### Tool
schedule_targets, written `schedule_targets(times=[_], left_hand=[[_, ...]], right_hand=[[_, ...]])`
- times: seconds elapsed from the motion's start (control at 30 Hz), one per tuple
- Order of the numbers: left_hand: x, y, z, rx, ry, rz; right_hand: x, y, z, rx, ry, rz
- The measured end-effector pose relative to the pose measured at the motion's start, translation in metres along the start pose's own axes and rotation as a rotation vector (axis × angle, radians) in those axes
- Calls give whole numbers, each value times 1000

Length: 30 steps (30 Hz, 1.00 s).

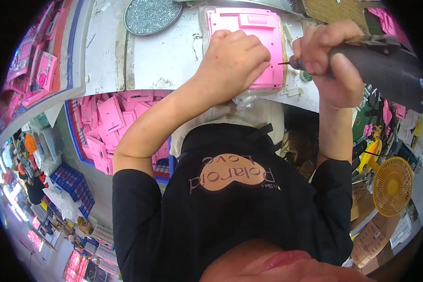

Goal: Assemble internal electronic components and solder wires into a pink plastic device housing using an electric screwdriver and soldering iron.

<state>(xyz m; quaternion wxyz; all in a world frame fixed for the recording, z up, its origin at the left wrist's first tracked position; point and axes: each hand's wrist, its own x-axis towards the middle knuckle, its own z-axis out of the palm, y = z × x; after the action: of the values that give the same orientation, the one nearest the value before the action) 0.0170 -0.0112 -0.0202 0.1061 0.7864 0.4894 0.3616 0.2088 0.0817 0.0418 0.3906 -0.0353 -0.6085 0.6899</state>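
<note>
Head view, read as a clock face with twelve at the top edge: at ten o'clock, pink plastic parts (46, 70) lie on a shelf along the far left. Between eight and nine stands a blue basket (73, 185) with white plastic beside it. Between nine and ten, a blue-rimmed bin (74, 136) holds a loose heap of pink plates (112, 115). At eleven, a round dish (150, 34) filled with small shiny metal pieces sits on the white table (169, 58).

Between twelve and one, the left hand (235, 58) rests on a pink panel (274, 43), its fingers curled under; whether they pinch anything is hidden, so I cannot tell. The panel lies on the table, with clear plastic (250, 97) showing at its six o'clock edge.

At two o'clock, the right hand (336, 61) grasps a dark electric screwdriver (380, 66), fingers wrapped around its front end. Its thin bit points toward nine o'clock, at the panel's right side; contact between them cannot be made out. At four o'clock is a cardboard box (371, 242), and between three and four, a yellow fan (393, 185).
</note>
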Motion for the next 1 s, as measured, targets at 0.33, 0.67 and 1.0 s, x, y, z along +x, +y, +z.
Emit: schedule_targets(times=[0.33,0.67,1.0], left_hand=[[-3,-3,1,78,51,-50],[3,1,16,278,-42,216],[0,19,-4,69,95,-3]], right_hand=[[-11,9,8,-19,67,-16],[-5,-34,-12,15,-26,-64],[-8,-38,-2,52,-70,-41]])
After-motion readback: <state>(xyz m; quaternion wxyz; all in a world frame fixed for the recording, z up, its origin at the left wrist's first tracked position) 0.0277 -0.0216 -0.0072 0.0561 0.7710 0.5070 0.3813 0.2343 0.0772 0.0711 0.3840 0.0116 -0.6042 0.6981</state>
